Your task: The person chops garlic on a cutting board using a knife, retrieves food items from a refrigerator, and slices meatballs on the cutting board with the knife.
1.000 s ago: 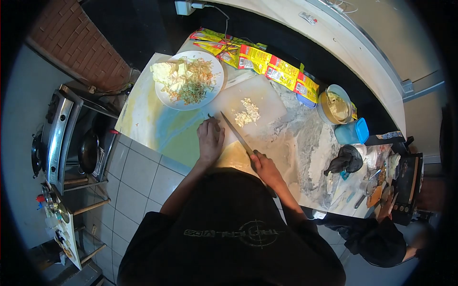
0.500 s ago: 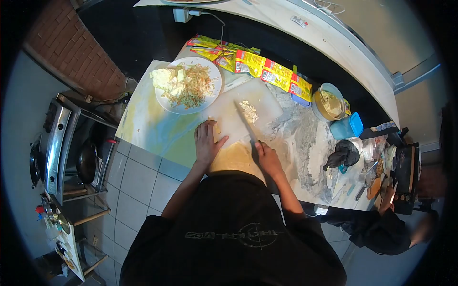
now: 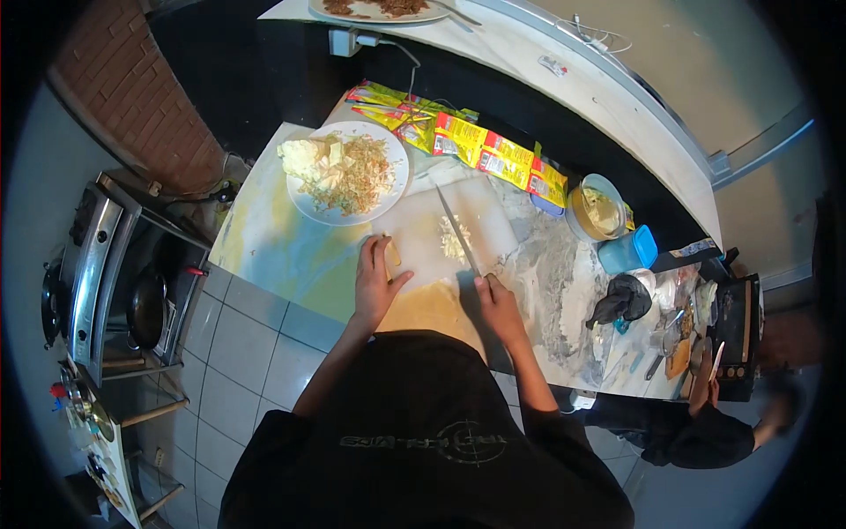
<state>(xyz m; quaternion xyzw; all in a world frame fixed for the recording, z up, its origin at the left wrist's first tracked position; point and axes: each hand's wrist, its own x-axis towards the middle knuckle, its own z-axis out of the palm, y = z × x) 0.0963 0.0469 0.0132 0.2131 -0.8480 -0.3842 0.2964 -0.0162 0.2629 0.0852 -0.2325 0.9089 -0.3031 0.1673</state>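
One knife [image 3: 456, 224]: gripped in the right hand [image 3: 500, 307], blade over one chopped pile [image 3: 451, 247].
One left hand [image 3: 375, 286]: fingers bent against one pale piece [image 3: 393, 254]; cannot tell if gripping.
One cutting board [image 3: 490, 210]: beneath pile and piece.
One plate [image 3: 398, 182]: beside it.

One cutting board [image 3: 414, 216], one co-worker [image 3: 714, 438]

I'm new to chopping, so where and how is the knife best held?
Probably by the handle end of the knife, coming from the near right side, where the right hand grips now: that end points toward the near side, while the long, narrow blade slants away over the cutting board, its tip farthest off.
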